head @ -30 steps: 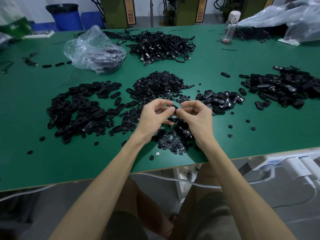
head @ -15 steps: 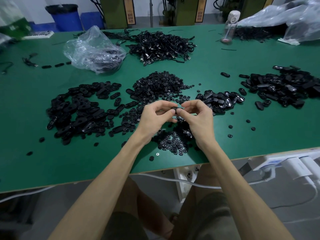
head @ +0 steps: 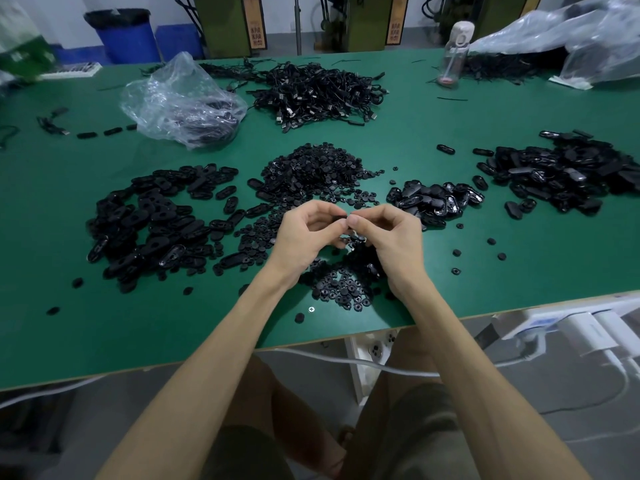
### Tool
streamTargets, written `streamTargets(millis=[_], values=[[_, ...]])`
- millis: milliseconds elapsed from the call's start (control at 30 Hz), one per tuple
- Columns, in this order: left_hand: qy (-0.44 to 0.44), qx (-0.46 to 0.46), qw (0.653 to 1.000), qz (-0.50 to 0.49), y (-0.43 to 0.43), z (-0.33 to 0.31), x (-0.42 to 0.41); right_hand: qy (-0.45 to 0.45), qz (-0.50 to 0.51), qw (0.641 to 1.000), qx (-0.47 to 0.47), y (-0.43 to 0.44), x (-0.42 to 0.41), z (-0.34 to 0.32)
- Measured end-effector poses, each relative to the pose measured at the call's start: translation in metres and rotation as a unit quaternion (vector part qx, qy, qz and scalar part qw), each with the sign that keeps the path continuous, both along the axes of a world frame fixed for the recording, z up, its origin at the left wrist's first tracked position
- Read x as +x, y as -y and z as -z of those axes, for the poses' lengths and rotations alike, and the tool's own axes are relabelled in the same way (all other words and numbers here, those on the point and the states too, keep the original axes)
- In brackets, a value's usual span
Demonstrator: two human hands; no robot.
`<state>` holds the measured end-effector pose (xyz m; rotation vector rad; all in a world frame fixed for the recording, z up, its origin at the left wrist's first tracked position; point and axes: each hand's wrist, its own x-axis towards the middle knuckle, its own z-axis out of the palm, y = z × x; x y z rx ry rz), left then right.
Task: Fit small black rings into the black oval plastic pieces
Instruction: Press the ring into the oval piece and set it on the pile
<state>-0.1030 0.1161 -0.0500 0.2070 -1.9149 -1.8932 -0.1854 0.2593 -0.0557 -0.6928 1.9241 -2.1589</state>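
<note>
- Head view, centre of the frame: my left hand (head: 304, 233) and right hand (head: 388, 237) meet fingertip to fingertip above the flat green table (head: 69, 323). Both are curled, pinching one small black plastic piece (head: 341, 220) between thumbs and forefingers. I judge I hold it raised and close so I can feel the fit. My fingers hide whether a ring sits in it.
- Lower centre, just under my wrists: a loose scatter of small black round rings (head: 341, 289) lies near the table edge, a short reach away. A taller mound of rings (head: 311, 174) lies above my hands.
- Left of centre: a spread heap of matte black oval plastic pieces (head: 156, 216), flat and slotted, probably the stock waiting for rings.
- Right of centre: a smaller cluster of glossier black ovals (head: 433, 200) sits apart, likely the finished lot. A wider dark heap (head: 561, 174) lies at far right.
- Upper frame: a crinkled clear plastic bag (head: 180, 98), a tangled black cable heap (head: 318, 88) and a translucent bottle (head: 453, 53) stand well away from the work.
</note>
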Motion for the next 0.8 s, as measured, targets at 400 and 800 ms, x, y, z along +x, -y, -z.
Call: streamTargets(millis=[400,800], values=[[0.025,-0.090,0.995,-0.040,-0.0034,0.0023,-0.0017,-0.022,-0.012,1.000,0.018,0.0020,0.0030,-0.0022],[0.039,-0.126,0.991,-0.031,-0.0047,0.0000,-0.0031,-0.022,-0.018,0.999,0.025,0.0021,0.0033,-0.0020]])
